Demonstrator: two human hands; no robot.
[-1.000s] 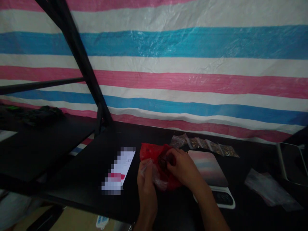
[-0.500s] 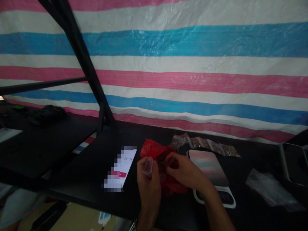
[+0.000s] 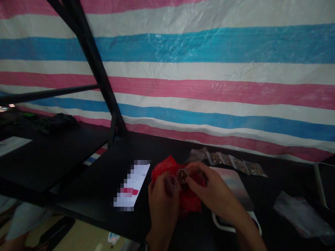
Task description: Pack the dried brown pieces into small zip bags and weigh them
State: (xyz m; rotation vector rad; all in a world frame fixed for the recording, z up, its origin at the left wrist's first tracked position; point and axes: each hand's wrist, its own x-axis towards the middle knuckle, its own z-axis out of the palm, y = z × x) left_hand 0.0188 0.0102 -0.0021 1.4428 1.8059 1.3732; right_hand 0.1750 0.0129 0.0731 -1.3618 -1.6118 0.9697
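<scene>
My left hand [image 3: 162, 204] is closed on a small clear plastic bag [image 3: 170, 182], held up with its mouth towards my right hand. My right hand [image 3: 213, 193] pinches a small round brownish piece [image 3: 181, 175] right at the bag's mouth. Both hands hover over a red plastic bag [image 3: 188, 202] that lies crumpled on the black table [image 3: 110, 181]. What the red bag contains is hidden.
A small white scale [image 3: 237, 188] with a shiny plate stands just right of my hands. Several small filled clear bags [image 3: 227, 159] lie in a row behind it. A lit phone [image 3: 133, 188] lies to the left. Empty clear bags [image 3: 300, 216] lie at the right. A black frame post [image 3: 102, 80] rises at the left.
My right hand came out of the red bag with a small round piece and moved it to the mouth of the clear bag, which my left hand raised. The view shifted slightly.
</scene>
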